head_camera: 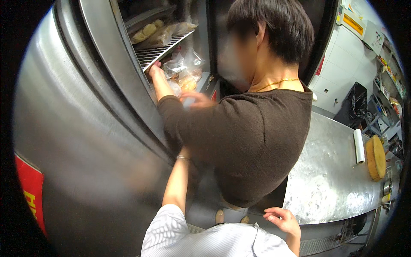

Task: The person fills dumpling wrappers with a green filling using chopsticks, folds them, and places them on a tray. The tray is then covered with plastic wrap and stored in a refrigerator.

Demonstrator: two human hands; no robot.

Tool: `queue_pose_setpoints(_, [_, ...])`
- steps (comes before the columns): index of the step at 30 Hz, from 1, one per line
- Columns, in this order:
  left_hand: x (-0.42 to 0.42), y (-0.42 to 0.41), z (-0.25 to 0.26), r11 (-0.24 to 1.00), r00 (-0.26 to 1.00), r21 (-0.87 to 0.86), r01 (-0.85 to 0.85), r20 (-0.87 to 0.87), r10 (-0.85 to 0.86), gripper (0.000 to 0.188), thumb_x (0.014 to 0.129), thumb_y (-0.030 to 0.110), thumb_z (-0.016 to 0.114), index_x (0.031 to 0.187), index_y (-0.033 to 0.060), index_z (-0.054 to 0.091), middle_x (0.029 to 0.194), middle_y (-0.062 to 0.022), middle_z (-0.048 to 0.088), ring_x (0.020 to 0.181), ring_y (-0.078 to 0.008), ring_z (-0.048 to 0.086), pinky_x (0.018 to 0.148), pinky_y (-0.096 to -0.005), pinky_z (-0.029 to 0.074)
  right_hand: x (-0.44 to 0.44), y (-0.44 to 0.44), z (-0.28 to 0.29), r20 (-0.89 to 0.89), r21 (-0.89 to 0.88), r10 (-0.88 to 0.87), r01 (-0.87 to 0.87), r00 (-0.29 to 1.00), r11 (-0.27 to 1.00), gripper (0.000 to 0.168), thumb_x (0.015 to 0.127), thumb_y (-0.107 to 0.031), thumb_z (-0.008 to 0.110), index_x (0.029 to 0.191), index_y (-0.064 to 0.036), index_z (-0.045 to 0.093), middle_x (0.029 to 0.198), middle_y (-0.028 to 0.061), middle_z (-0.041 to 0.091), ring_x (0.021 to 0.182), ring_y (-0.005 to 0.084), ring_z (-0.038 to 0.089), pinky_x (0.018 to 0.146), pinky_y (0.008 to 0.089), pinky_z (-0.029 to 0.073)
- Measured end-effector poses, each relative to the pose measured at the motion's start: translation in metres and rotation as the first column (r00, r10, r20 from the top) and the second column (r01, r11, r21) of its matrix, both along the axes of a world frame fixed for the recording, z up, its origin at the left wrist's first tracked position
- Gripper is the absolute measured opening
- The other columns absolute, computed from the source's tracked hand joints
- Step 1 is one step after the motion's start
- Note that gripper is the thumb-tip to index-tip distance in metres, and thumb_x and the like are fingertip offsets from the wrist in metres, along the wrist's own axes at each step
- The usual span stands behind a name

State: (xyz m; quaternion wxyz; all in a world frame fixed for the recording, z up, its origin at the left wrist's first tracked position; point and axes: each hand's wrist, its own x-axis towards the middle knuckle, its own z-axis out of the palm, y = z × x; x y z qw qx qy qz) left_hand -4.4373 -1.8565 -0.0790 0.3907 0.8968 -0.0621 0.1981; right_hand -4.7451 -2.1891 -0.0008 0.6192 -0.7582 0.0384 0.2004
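My left hand is hidden behind a co-worker's brown sleeve; only my forearm and a wrist with a metal bracelet (183, 156) show. Low in the view, my right hand (282, 219) holds nothing, its fingers loosely bent and apart, close to the near edge of a metal worktable (334, 167). Between me and a steel refrigerator stands the co-worker (244, 138). One of that person's hands is at the edge of a wire shelf (160, 50); the other, blurred, is beside clear plastic bags of food (188, 80). More bagged food (149, 32) lies on the shelf.
A large steel refrigerator door (86, 128) fills the left side. On the worktable are a white roll (359, 146) and a round wooden chopping block (375, 157). A black plastic bag (354, 102) hangs near the tiled wall, beside loaded shelves (390, 83).
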Motion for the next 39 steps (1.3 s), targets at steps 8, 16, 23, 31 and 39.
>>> queue_pose_setpoints(8, [0.071,-0.016,0.073,0.955,0.932,0.196,-0.222,-0.244,0.267,0.037,0.078,0.014,0.051,0.113,0.0027,0.05,0.1,-0.0233,0.056,0.093,-0.0371,0.054,0.081,-0.0403,0.043,-0.008,-0.005,-0.003,-0.036,-0.057,-0.108,0.106,0.994,0.993,0.027,0.081,-0.013,0.06,0.103,0.001,0.057,0.086,0.0063,0.065,0.076,0.0098,0.058,0.07,0.0238,0.046])
queue_pose_setpoints(16, [0.143,-0.031,0.046,0.954,0.953,-0.061,-0.292,0.07,0.296,0.045,0.079,0.015,0.048,0.121,0.0026,0.041,0.089,-0.0263,0.057,0.083,-0.039,0.055,0.074,-0.0443,0.043,-0.002,0.004,-0.003,-0.139,-0.101,-0.199,0.186,0.97,0.977,0.024,0.081,-0.007,0.057,0.102,0.004,0.056,0.085,0.0099,0.064,0.08,0.0142,0.06,0.073,0.0256,0.047])
queue_pose_setpoints(23, [0.219,0.005,0.016,0.668,0.987,-0.742,-0.063,-0.144,-0.066,0.068,0.08,0.002,0.048,0.134,0.0047,0.007,0.08,-0.0163,0.058,0.055,-0.0216,0.059,0.048,-0.0291,0.046,0.0,0.013,-0.008,-0.179,-0.032,-0.302,0.302,0.936,0.953,0.024,0.081,-0.008,0.058,0.101,0.004,0.056,0.084,0.0096,0.064,0.08,0.0142,0.06,0.072,0.0254,0.047])
queue_pose_setpoints(31, [0.227,0.002,0.015,0.542,0.997,-0.84,-0.033,-0.066,-0.041,0.07,0.079,0.002,0.048,0.134,0.0045,0.005,0.082,-0.017,0.058,0.056,-0.0216,0.059,0.049,-0.0295,0.046,0.0,0.015,-0.015,-0.199,-0.058,-0.36,0.355,0.912,0.933,0.022,0.082,-0.007,0.057,0.101,0.004,0.057,0.084,0.0095,0.064,0.079,0.0138,0.059,0.071,0.025,0.047])
queue_pose_setpoints(39, [0.225,-0.002,0.017,0.536,0.999,-0.844,-0.023,-0.043,-0.025,0.072,0.079,0.002,0.048,0.135,0.0042,0.002,0.085,-0.0176,0.058,0.057,-0.0215,0.059,0.051,-0.03,0.047,0.014,0.02,-0.007,-0.204,-0.073,-0.354,0.346,0.913,0.935,0.022,0.082,-0.007,0.057,0.102,0.003,0.057,0.083,0.0089,0.064,0.078,0.0131,0.059,0.07,0.0249,0.047])
